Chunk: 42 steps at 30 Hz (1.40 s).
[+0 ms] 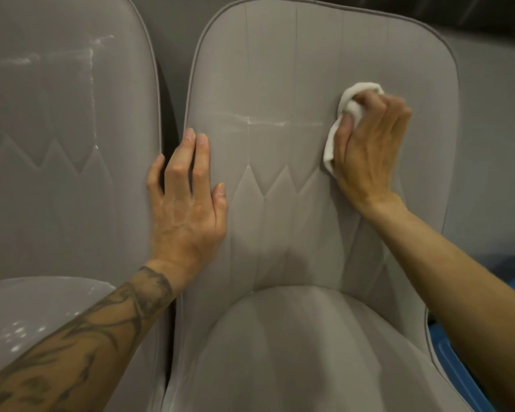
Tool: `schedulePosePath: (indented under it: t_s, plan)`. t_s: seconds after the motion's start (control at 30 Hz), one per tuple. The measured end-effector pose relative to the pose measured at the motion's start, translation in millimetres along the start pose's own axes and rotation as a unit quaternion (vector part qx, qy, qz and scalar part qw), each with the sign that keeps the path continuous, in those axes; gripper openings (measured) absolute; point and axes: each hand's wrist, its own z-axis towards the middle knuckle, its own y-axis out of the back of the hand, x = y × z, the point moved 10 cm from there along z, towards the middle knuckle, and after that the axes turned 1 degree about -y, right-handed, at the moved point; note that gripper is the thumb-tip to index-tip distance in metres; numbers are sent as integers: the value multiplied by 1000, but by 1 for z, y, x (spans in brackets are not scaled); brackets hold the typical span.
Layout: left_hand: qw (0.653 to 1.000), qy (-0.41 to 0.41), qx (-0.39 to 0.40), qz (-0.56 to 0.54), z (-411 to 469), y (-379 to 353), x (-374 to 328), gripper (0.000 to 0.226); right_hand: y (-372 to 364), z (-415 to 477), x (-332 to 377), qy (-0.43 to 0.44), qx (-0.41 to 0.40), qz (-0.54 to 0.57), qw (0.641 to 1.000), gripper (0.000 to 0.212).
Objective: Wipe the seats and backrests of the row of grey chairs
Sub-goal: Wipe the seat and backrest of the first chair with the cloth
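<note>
1. This is an indoor seating area. Two matching chairs stand side by side, the left chair [57, 144] and the right chair [309, 179], with their edges nearly touching.
2. Both are upholstered in smooth grey material with piped rims, vertical seams, a stitched zigzag across the backrest and a padded seat. Such chairs suit a dining room, lounge or waiting area, but which of these it is cannot be told.
3. Behind them runs a plain grey panel [494, 144], with a dark band [488, 13] above it.
4. A blue object [458, 370] with hard edges lies low beside the right chair; what it is stays unclear.
5. The light is dim and warm.
</note>
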Motion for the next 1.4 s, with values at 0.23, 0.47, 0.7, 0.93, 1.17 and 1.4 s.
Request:
schedulePosePath:
  t_s: [0.23, 0.47, 0.7, 0.93, 1.17, 1.4]
  plan:
    - [1000, -2, -5, 1, 1, 1, -2, 63, -1, -87, 24, 105, 123, 9, 987, 28]
    - [1000, -1, 1, -1, 1, 0, 0, 64, 2, -36, 2, 1, 10, 11, 1000, 22]
    - [1000, 0, 4, 5, 1, 2, -3, 65, 1, -195, 50, 288, 233, 20, 929, 37]
    - [1000, -3, 0, 5, 0, 1, -2, 64, -4, -117, 10, 55, 85, 24, 995, 34]
    - [1000, 2, 4, 2, 1, 2, -2, 64, 0, -220, 64, 383, 248, 10, 890, 37]
    - [1000, 4, 1, 1, 0, 3, -3, 64, -2, 13, 20, -2, -35, 12, 999, 20]
